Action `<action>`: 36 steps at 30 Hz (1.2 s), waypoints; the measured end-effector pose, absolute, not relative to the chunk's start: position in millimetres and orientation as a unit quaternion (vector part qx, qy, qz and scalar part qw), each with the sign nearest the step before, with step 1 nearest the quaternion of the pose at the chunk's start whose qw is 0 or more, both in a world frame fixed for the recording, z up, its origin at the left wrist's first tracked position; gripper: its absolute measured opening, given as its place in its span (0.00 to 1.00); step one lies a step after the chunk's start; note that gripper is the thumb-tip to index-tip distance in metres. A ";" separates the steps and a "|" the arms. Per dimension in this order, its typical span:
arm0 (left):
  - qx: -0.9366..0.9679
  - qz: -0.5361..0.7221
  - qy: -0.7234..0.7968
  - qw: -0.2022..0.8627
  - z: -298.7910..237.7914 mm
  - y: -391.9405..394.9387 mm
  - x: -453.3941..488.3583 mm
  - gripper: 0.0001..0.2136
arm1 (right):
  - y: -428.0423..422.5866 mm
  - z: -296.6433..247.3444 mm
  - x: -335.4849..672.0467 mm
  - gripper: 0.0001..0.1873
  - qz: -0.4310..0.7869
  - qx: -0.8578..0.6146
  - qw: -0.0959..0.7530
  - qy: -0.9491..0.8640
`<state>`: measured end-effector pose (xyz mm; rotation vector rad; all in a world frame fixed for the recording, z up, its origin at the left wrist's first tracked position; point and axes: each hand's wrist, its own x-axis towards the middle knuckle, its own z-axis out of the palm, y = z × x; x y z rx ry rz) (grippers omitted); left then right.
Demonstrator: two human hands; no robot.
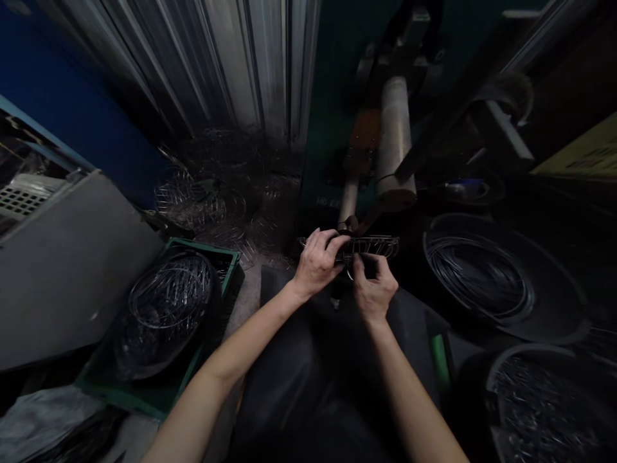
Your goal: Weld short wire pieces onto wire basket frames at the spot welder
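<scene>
Works at the wire frame (375,244), stretched crosswise at the foot of the metal rod (349,200), with the left hand (318,260) half-curled at its left part and the right hand (375,290) nearly pinched just this side of its middle, both too dark to confirm any grip.

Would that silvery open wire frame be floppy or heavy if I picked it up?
The silvery open wire frame is probably stiff, since its upper edge looks straight. It's likely light for its size, because gaps show between its thin wires.
</scene>
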<state>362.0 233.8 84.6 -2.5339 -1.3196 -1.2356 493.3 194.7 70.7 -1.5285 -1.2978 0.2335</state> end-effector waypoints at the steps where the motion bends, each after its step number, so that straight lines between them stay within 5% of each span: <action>1: -0.814 -0.398 -0.423 0.014 85.2 234.3 362.1 0.21 | 195.3 69.7 493.2 0.14 0.097 -0.639 0.535 -0.544; 36: -0.806 -0.452 -0.382 0.012 75.2 250.0 362.1 0.19 | 206.7 64.0 492.4 0.15 0.052 -0.616 0.525 -0.585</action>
